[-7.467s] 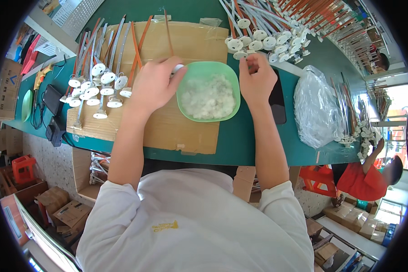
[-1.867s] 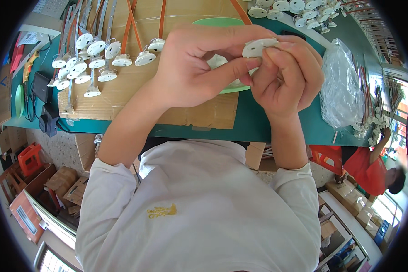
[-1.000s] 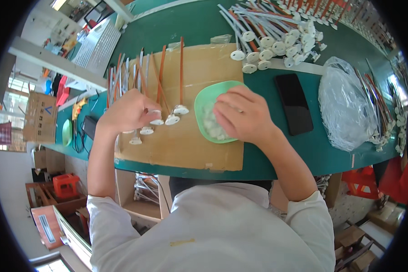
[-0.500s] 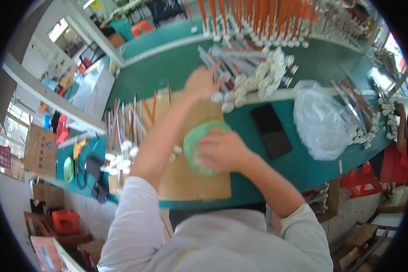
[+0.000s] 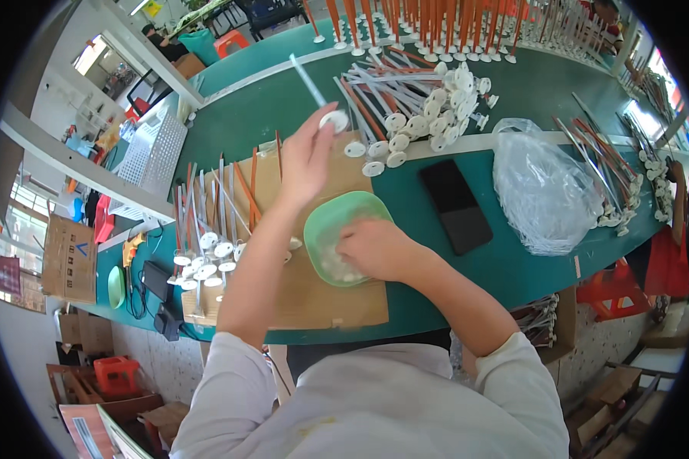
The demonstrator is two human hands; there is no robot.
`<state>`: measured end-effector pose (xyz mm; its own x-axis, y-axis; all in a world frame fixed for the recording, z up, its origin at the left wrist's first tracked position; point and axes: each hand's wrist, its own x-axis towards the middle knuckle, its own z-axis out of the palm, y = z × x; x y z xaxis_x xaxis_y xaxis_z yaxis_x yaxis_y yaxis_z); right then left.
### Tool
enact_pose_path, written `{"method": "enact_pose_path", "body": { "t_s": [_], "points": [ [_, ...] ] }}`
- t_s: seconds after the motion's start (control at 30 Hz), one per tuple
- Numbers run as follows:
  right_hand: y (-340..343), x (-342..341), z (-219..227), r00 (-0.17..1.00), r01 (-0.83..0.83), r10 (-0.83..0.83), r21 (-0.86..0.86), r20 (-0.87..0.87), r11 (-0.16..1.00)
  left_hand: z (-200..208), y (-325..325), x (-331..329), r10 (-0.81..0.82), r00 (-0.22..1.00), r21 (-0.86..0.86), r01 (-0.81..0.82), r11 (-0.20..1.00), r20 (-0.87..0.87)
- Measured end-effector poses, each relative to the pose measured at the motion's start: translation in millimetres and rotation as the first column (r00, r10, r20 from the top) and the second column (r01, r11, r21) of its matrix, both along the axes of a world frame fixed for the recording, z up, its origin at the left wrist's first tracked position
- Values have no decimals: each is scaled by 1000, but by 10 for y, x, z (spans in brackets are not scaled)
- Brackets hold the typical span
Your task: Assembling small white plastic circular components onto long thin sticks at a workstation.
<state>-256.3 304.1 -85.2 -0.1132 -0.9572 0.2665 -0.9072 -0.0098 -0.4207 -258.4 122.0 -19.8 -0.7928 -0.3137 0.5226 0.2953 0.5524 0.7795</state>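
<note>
My left hand [image 5: 311, 157] is closed around a thin pale grey rod [image 5: 306, 78], gripped near the white round disc [image 5: 334, 121] on its near end; the rod points up and away. My right hand [image 5: 375, 246] dips into a light green bowl [image 5: 323, 216] that holds small whitish pieces [image 5: 343, 268]. Its fingers are curled and partly blurred, so whatever they pinch is hidden. Under the bowl lies a brown cardboard sheet [image 5: 314, 306]. Beyond my left hand spreads a heap of grey and orange rods [image 5: 375, 88] with white discs [image 5: 436, 115].
Left of my left forearm lies another bunch of disc-ended rods [image 5: 207, 256]. A black phone [image 5: 455, 206] and a clear plastic bag [image 5: 547, 191] are on the right. Orange rods [image 5: 444, 27] stand upright at the back. A yellow-handled tool [image 5: 132, 249] sits far left.
My left hand has drawn back from the rod heap and now holds a grey rod with a white disc. My right hand stays in the green bowl, shifted slightly.
</note>
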Motion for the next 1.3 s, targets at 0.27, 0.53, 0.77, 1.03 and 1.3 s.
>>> {"method": "enact_pose_path", "body": {
  "t_s": [0.27, 0.53, 0.77, 1.03, 1.3],
  "points": [
    [-13, 99, -6, 975, 24, 18, -183, 221, 983, -508, 177, 953, 30, 999, 340, -13, 941, -44],
    [-70, -36, 202, 342, 392, -59, -85, 938, 916, -513, 200, 1058, 35, 999, 310, -26, 950, -22],
    [-66, 85, 224, 508, 585, -97, -261, 856, 768, -468, 353, 1114, -20, 997, 350, 45, 936, -74],
    [-110, 105, 182, 787, 534, -160, -529, 595, 660, -452, 439, 1132, -93, 992, 350, 119, 929, -90],
    [-109, 51, 119, 916, 401, -269, -658, 298, 637, -485, 430, 1132, -114, 986, 453, 157, 878, -121]
  ]
}}
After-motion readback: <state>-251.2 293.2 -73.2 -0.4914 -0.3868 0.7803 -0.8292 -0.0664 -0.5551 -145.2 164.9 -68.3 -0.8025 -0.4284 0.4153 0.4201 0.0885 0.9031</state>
